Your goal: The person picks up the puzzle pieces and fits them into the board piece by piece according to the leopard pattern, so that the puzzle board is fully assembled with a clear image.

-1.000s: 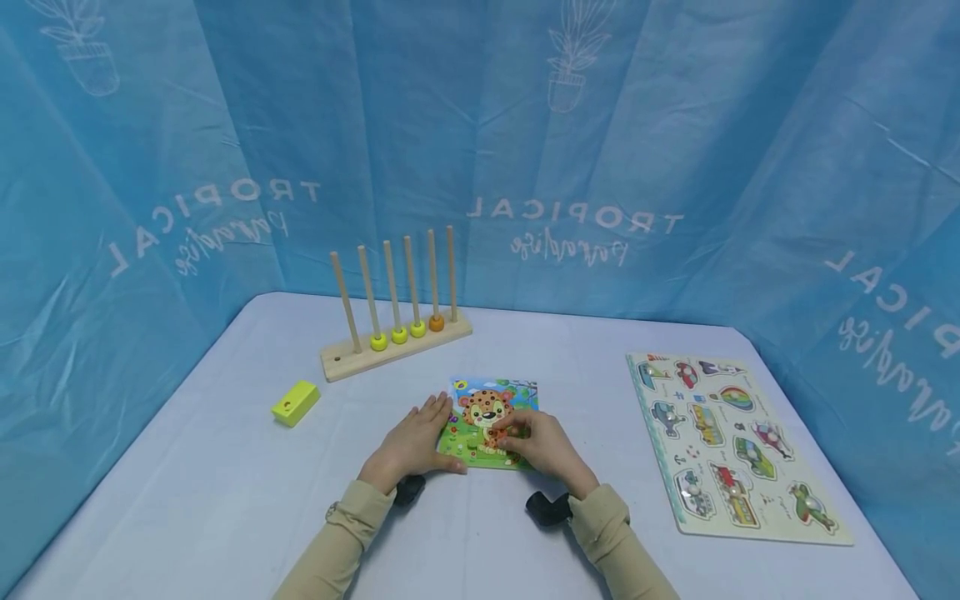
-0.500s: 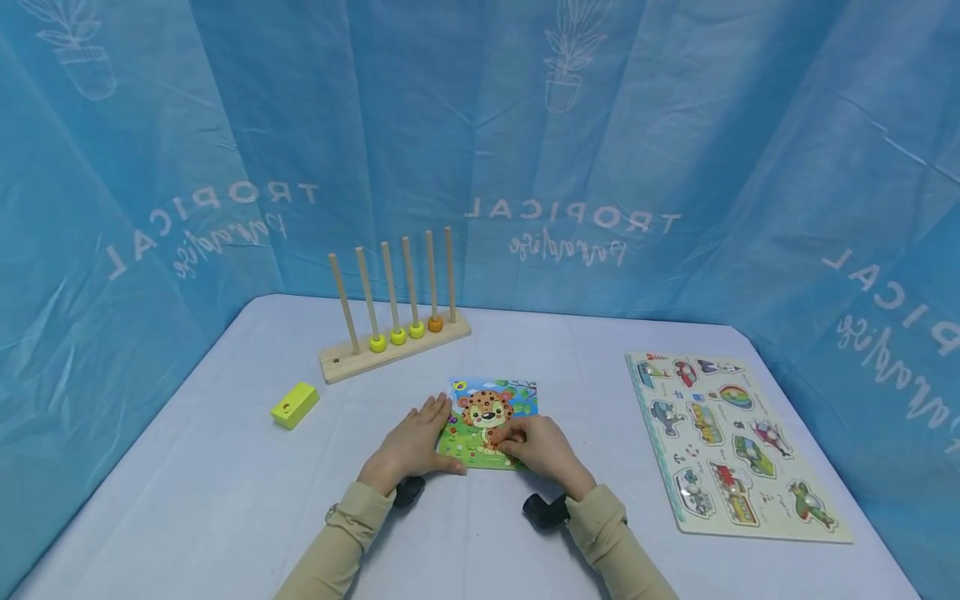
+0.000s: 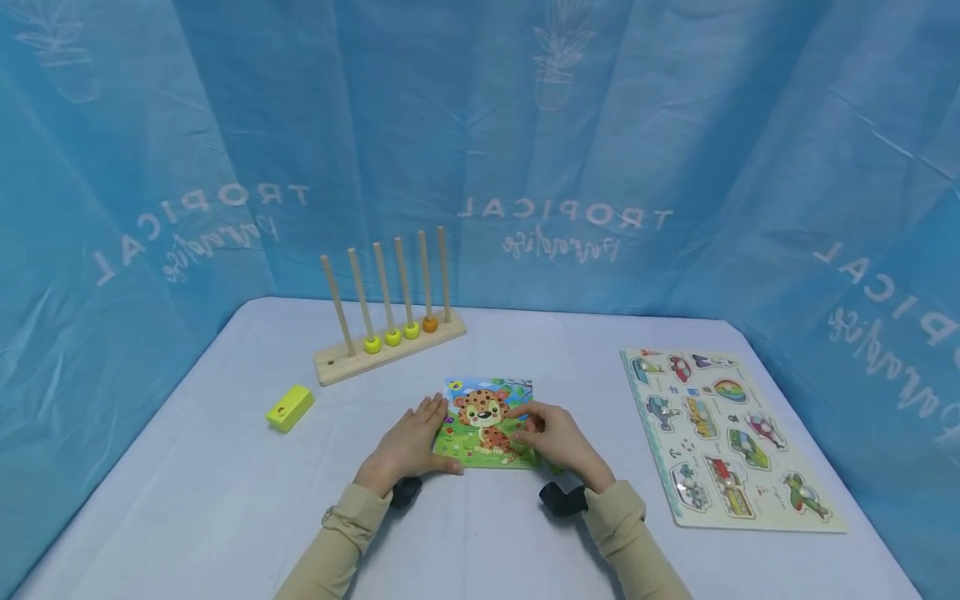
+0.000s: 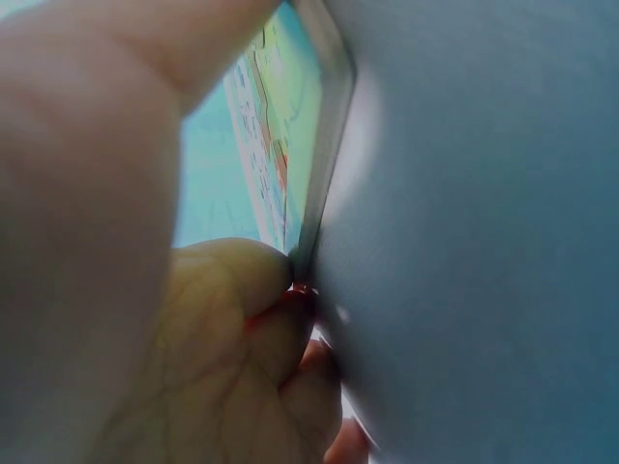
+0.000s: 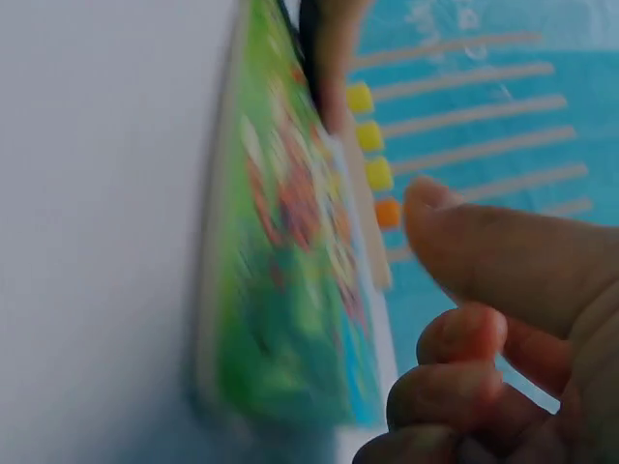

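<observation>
A small picture board (image 3: 480, 454) with a spotted leopard cub on green grass lies flat on the white table. My left hand (image 3: 408, 442) lies along its left side, fingers mostly straight, thumb by the front edge. In the left wrist view, fingertips (image 4: 276, 275) touch the board's edge (image 4: 334, 145). Over the board's right side is my right hand (image 3: 558, 437), its thumb and index finger apart. In the right wrist view, no object shows between the thumb (image 5: 484, 237) and the loosely bent fingers (image 5: 445, 387). A small green thing (image 3: 557, 468) shows under the right hand; its kind is unclear.
Behind the board stands a wooden peg rack (image 3: 393, 354) with yellow and orange beads on some pegs. A yellow block (image 3: 290, 407) lies to the left. On the right lies a knobbed vehicle puzzle board (image 3: 731, 446). Blue curtains (image 3: 480, 150) surround the table.
My right hand, its fingertips earlier together on the leopard's body, has drawn back to the right and spread thumb from index finger. The left hand keeps its place beside the board.
</observation>
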Demonstrator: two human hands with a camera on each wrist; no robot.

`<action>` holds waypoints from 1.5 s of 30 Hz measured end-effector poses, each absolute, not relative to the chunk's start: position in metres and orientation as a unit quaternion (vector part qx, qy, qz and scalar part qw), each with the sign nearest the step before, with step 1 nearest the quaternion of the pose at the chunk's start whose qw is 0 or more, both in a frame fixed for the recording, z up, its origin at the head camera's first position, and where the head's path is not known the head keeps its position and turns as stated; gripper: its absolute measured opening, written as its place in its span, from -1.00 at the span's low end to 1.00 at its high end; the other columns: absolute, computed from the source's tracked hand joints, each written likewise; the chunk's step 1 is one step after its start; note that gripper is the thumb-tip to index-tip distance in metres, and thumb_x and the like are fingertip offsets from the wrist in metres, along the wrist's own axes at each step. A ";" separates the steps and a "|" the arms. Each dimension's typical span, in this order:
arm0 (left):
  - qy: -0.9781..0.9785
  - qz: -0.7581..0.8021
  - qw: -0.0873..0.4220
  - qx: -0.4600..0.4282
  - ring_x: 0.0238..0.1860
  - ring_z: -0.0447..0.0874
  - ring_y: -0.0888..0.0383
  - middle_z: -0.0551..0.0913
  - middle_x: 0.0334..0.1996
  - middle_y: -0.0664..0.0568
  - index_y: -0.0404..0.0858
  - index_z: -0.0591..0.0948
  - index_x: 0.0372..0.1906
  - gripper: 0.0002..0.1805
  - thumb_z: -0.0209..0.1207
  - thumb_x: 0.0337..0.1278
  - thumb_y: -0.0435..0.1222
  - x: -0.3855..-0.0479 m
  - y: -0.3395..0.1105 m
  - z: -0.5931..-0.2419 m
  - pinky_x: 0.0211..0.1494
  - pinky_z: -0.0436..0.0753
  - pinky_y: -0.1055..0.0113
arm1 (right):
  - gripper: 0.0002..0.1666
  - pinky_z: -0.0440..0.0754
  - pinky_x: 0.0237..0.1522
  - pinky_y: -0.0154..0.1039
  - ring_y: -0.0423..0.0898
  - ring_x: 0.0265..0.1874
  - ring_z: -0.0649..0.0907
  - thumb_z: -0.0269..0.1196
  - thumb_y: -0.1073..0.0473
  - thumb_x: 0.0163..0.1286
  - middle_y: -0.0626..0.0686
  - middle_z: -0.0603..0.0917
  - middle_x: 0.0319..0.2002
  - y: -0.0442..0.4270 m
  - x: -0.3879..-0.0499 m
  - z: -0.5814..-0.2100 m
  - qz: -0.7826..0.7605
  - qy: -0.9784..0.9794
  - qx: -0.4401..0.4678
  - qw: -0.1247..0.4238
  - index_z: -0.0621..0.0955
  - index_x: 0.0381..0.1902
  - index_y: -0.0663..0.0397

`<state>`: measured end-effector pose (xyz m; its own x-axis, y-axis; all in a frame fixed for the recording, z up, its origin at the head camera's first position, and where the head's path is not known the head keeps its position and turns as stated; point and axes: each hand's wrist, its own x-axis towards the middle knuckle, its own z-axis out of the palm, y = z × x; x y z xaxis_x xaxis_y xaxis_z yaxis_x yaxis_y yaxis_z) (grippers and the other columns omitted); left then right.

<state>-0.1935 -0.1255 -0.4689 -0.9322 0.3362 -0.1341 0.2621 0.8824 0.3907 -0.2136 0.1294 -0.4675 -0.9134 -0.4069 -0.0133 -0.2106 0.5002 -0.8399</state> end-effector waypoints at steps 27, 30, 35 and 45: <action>0.964 0.191 0.105 0.155 0.54 -0.04 -0.18 0.01 0.53 -0.27 -0.42 0.08 0.49 0.21 0.38 -0.13 0.16 -0.195 -0.125 -0.466 0.57 0.10 -0.08 | -0.17 0.52 -0.28 -0.41 0.03 -0.04 0.50 0.36 0.43 0.11 0.29 0.49 0.23 0.199 -0.214 -0.472 -0.425 0.850 -0.262 0.166 0.38 0.37 0.16; 0.964 0.190 0.107 0.154 0.54 -0.04 -0.18 0.01 0.53 -0.26 -0.41 0.07 0.49 0.21 0.38 -0.12 0.16 -0.194 -0.125 -0.466 0.57 0.09 -0.08 | -0.23 0.50 -0.33 -0.38 -0.07 -0.21 0.51 0.34 0.42 0.15 0.24 0.58 0.09 0.197 -0.216 -0.475 -0.423 0.868 -0.214 0.147 0.43 0.35 0.05; 0.964 0.191 0.104 0.155 0.55 -0.04 -0.17 0.01 0.53 -0.26 -0.41 0.08 0.49 0.20 0.38 -0.11 0.16 -0.195 -0.125 -0.465 0.58 0.09 -0.07 | -0.51 0.48 -0.40 -0.34 -0.13 -0.44 0.50 0.33 0.28 0.24 0.12 0.63 -0.23 0.192 -0.225 -0.480 -0.442 0.883 -0.102 0.116 0.55 0.15 0.05; 0.963 0.197 0.104 0.151 0.54 -0.04 -0.17 0.03 0.52 -0.26 -0.41 0.09 0.48 0.21 0.39 -0.15 0.16 -0.194 -0.125 -0.466 0.58 0.09 -0.07 | -0.69 0.35 -0.56 -0.34 -0.16 -0.58 0.43 0.20 0.21 0.37 0.00 0.53 -0.49 0.143 -0.245 -0.465 -0.516 0.856 -0.004 0.037 0.53 0.05 0.17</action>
